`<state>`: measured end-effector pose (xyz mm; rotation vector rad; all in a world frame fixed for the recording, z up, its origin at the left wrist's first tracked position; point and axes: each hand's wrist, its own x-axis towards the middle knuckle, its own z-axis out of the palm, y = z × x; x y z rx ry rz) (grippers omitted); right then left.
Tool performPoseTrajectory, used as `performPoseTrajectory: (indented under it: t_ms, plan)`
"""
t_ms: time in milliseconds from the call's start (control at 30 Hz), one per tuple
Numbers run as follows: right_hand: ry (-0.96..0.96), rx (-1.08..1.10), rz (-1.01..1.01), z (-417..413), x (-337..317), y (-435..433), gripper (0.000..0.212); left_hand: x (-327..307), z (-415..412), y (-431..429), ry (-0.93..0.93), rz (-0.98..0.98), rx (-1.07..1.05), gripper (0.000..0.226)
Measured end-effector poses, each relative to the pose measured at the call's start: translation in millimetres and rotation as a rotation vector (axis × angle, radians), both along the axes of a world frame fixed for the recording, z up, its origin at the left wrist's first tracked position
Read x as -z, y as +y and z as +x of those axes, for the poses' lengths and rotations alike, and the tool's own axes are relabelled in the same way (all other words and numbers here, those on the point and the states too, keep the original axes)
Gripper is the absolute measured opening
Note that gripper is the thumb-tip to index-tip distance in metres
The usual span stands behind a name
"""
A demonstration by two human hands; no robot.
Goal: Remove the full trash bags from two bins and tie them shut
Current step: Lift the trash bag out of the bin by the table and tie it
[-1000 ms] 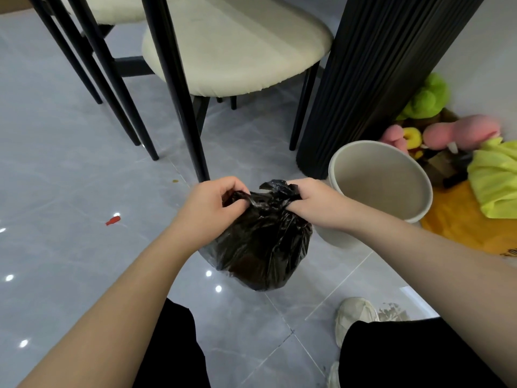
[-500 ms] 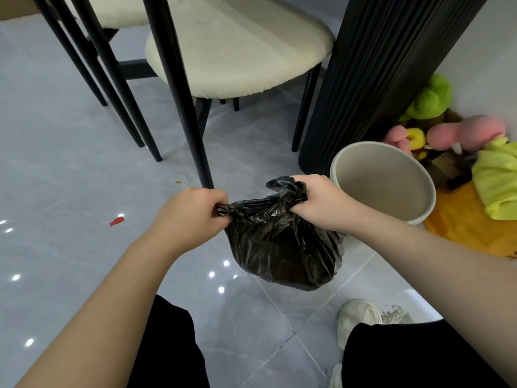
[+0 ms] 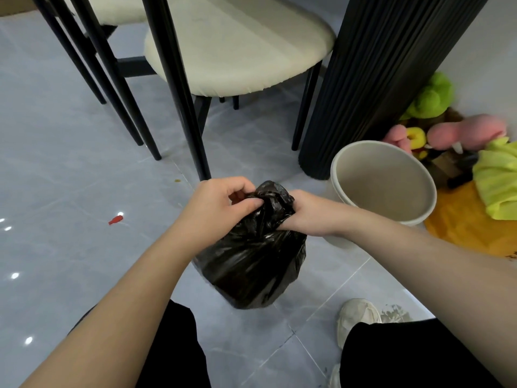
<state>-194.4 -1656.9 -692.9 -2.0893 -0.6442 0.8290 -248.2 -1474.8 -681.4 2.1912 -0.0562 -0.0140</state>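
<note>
While black bag (image 3: pixel 251 264) sits beside bin (image 3: pixel 386 217), L hand (image 3: pixel 221 208) & R hand (image 3: pixel 305 214) fingers pinch neck.

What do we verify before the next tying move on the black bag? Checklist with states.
1. Grip of the left hand on the neck of the black trash bag: ok.
2. Grip of the right hand on the neck: ok.
3. Bag out of the bin, no liner showing inside: ok.
4. Knot closed: cannot tell, fingers cover it.
5. Bag untorn: ok on the visible side.
6. Clearance from the chair leg beyond the left hand: cannot tell.
</note>
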Motion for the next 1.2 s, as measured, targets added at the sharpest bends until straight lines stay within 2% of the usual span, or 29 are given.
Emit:
performPoseTrajectory:
  t_ms: [167, 267, 367, 433, 533, 600, 667, 700, 833, 1000, 1100, 1133, 1167, 1200]
  plan:
    - [0.117, 0.017, 0.066, -7.8, -4.5, 10.2, 0.007, -5.0, -3.0, 1.8, -0.068, -0.008, 0.015, 0.009]
    - [0.103, 0.08, 0.082, -9.5, -3.9, 15.1, 0.014, -5.9, -6.2, 3.8, -0.063, -0.033, 0.049, 0.005]
    - [0.112, 0.146, 0.087, -9.7, -6.6, 18.8, 0.017, -6.0, -8.0, 6.7, -0.044, -0.103, -0.005, 0.01]
    - [0.206, 0.235, 0.088, -7.7, -7.4, 19.5, 0.02, -7.1, -9.7, 13.2, -0.027, -0.111, -0.045, 0.013]
    - [0.249, 0.364, 0.067, -1.7, -8.3, 19.1, 0.025, -4.0, -12.2, 26.4, 0.114, 0.009, 0.047, 0.024]
    - [0.241, 0.415, 0.06, 0.4, -9.6, 18.1, 0.02, 2.9, -11.4, 26.9, 0.179, 0.135, 0.133, 0.031]
    - [0.245, 0.459, 0.078, 1.7, -12.4, 18.0, 0.015, 9.7, -6.3, 18.6, 0.112, 0.196, 0.112, 0.016]
    - [0.256, 0.463, 0.092, 2.1, -13.3, 18.6, 0.015, 12.4, -3.3, 14.8, 0.076, 0.19, 0.076, 0.011]
    - [0.336, 0.342, 0.19, 1.7, -19.3, 17.0, 0.015, 17.9, 5.2, 9.3, 0.075, 0.017, -0.044, 0.017]
    - [0.166, 0.212, 0.116, 3.4, -19.2, 6.3, 0.017, 16.3, 7.2, 5.5, 0.084, -0.131, -0.042, 0.016]
    - [0.053, 0.233, 0.055, 2.8, -19.4, 6.3, 0.007, 23.3, 7.2, 6.4, 0.06, -0.023, 0.007, 0.013]
    - [0.023, 0.235, 0.041, 2.4, -20.7, 6.4, 0.013, 25.2, 6.6, 7.4, 0.037, 0.033, 0.029, 0.012]
    - [-0.006, 0.246, 0.032, 2.8, -21.0, 6.1, 0.023, 25.1, 4.8, 7.7, 0.033, 0.068, 0.057, 0.025]
    - [-0.032, 0.269, 0.026, 3.0, -22.0, 6.3, 0.033, 25.3, 2.3, 8.1, 0.057, 0.076, 0.097, 0.048]
